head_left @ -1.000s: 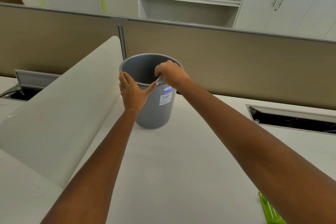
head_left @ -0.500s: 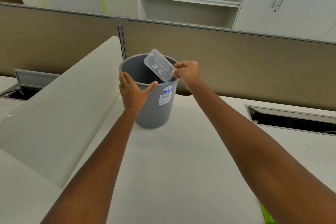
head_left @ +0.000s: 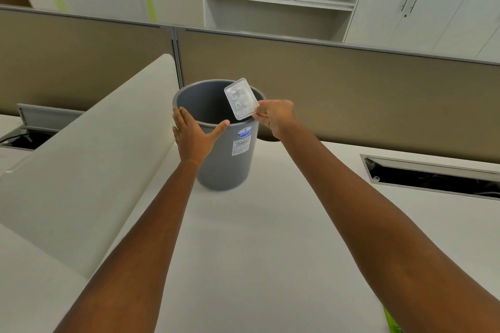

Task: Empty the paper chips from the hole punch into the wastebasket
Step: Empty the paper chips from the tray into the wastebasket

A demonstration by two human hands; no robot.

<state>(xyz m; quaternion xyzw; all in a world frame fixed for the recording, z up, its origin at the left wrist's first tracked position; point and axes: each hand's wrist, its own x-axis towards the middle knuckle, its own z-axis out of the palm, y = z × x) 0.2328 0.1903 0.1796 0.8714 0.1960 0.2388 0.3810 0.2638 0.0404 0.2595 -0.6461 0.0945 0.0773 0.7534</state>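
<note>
A grey round wastebasket [head_left: 226, 167] with a blue sticker and a white label stands on the white desk. My left hand [head_left: 193, 136] lies flat against its near rim, fingers spread, thumb along the edge. My right hand [head_left: 274, 116] pinches one corner of a clear plastic chip tray [head_left: 240, 98] from the hole punch. The tray is tilted over the basket's right rim, its open side facing me. I cannot see inside the basket's bottom, and no chips show in the tray.
A curved white divider panel [head_left: 81, 159] rises at the left of the basket. Brown partition walls [head_left: 351, 84] close the desk's far side. An open cable slot [head_left: 433, 178] lies at the right. A bright green object [head_left: 392, 323] pokes out under my right forearm.
My right hand came out of the basket's mouth, lifted the clear tray into sight and now holds it a little further right over the rim. The left hand stayed put.
</note>
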